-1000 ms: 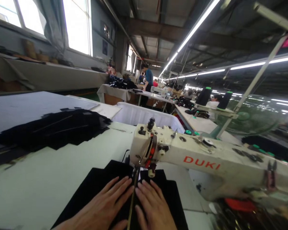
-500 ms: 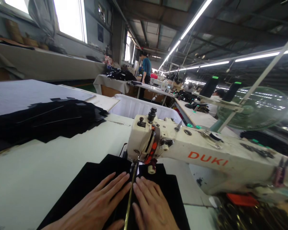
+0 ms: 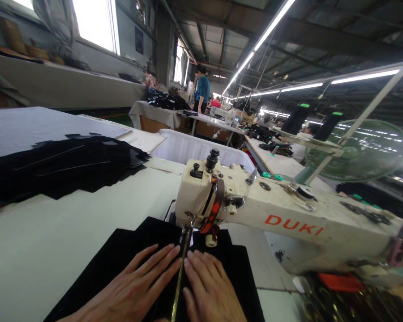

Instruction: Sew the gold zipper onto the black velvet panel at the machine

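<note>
Black fabric with stepped edges lies on the white sewing table, its far part under the needle area of a sewing machine. A gold-coloured zip runs down the middle of the fabric and up to the presser foot. My left hand rests flat on the fabric just left of the zip, fingers stretched toward the foot. On the other side, my right hand lies flat with its fingertips beside the zip. Both hands are open and press on the cloth without gripping it.
A pile of black fabric pieces lies at the left. Behind the machine stands a white plastic bin. Thread cones and a green fan are at the right. A person in a teal top stands farther back.
The view has shifted slightly. Both hands keep their places flat beside the zip, and the fabric looks nearly the same, with little visible movement.
</note>
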`<action>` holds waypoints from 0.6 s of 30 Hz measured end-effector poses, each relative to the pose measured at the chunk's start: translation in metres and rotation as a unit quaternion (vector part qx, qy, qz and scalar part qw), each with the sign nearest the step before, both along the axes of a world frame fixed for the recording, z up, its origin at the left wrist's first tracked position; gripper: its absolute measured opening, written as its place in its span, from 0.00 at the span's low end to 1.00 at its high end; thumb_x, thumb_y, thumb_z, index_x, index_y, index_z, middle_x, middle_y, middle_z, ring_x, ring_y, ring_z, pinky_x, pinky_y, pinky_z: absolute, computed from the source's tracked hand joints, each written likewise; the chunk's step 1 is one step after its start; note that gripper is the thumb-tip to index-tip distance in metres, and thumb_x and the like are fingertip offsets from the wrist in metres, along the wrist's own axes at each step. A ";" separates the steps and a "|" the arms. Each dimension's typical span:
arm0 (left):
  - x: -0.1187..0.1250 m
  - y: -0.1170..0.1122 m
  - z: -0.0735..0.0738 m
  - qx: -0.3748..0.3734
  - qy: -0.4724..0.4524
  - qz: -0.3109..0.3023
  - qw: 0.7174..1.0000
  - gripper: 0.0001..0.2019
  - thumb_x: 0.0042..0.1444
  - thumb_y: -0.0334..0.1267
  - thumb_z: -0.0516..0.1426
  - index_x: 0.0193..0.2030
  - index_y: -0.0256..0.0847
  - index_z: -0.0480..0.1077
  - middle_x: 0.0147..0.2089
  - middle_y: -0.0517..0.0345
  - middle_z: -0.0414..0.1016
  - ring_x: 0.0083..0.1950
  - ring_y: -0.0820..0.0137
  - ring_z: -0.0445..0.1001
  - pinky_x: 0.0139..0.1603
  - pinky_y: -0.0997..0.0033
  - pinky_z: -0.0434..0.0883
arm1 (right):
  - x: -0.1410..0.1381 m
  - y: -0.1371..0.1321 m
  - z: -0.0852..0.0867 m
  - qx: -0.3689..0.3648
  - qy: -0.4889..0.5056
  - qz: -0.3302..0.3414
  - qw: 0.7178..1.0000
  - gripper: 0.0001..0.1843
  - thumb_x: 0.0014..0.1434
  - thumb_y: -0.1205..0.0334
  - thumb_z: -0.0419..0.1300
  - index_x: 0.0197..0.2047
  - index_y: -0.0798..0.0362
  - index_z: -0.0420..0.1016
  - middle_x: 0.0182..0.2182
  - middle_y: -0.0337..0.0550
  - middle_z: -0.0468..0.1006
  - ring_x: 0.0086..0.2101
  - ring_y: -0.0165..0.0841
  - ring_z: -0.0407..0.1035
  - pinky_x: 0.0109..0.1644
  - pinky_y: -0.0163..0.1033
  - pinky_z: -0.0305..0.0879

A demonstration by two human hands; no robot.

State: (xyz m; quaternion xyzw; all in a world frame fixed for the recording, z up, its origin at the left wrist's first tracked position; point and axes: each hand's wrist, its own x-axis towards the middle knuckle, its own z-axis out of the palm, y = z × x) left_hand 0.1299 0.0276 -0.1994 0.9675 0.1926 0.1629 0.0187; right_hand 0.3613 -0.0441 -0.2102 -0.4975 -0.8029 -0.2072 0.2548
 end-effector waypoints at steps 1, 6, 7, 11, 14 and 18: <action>-0.001 0.001 0.000 -0.014 0.005 -0.002 1.000 0.42 0.63 0.46 0.59 0.78 0.48 0.40 0.75 0.53 0.53 0.71 0.55 0.63 0.71 0.53 0.61 | 0.000 0.000 0.001 -0.006 0.008 -0.005 1.000 0.19 0.73 0.58 0.48 0.57 0.56 0.75 0.53 0.45 0.80 0.52 0.39 0.74 0.55 0.44 0.74; -0.004 0.004 0.001 -0.062 0.044 0.009 0.997 0.45 0.61 0.49 0.61 0.77 0.52 0.39 0.75 0.53 0.51 0.71 0.51 0.62 0.69 0.44 0.63 | 0.003 -0.001 0.010 -0.045 0.047 -0.006 0.998 0.17 0.68 0.61 0.54 0.56 0.51 0.75 0.52 0.45 0.79 0.51 0.41 0.74 0.56 0.49 0.74; -0.005 0.004 0.001 -0.065 0.041 0.007 0.997 0.46 0.61 0.50 0.61 0.77 0.52 0.39 0.75 0.53 0.52 0.71 0.51 0.62 0.69 0.44 0.63 | 0.003 0.000 0.010 -0.053 0.051 -0.003 0.997 0.18 0.66 0.63 0.54 0.57 0.51 0.74 0.53 0.44 0.79 0.51 0.41 0.74 0.57 0.50 0.74; -0.005 0.003 0.002 -0.057 0.022 0.009 0.998 0.45 0.61 0.52 0.61 0.77 0.52 0.40 0.75 0.54 0.52 0.71 0.51 0.62 0.69 0.46 0.63 | 0.002 -0.001 0.003 -0.058 0.050 -0.003 0.997 0.24 0.61 0.70 0.53 0.59 0.53 0.73 0.55 0.42 0.78 0.54 0.39 0.73 0.62 0.48 0.71; -0.004 0.001 0.002 -0.050 0.033 0.014 0.998 0.44 0.62 0.52 0.60 0.77 0.51 0.39 0.76 0.54 0.50 0.72 0.51 0.60 0.68 0.46 0.64 | -0.002 -0.002 -0.005 -0.046 0.037 -0.016 0.998 0.25 0.60 0.71 0.52 0.60 0.55 0.72 0.57 0.41 0.77 0.56 0.39 0.71 0.65 0.48 0.68; -0.004 -0.002 0.001 -0.059 0.014 0.018 0.998 0.45 0.61 0.47 0.61 0.77 0.52 0.40 0.76 0.54 0.49 0.72 0.52 0.59 0.70 0.47 0.61 | -0.005 -0.004 -0.008 -0.041 0.019 -0.027 0.999 0.26 0.61 0.72 0.51 0.61 0.56 0.72 0.59 0.41 0.75 0.58 0.39 0.70 0.65 0.49 0.67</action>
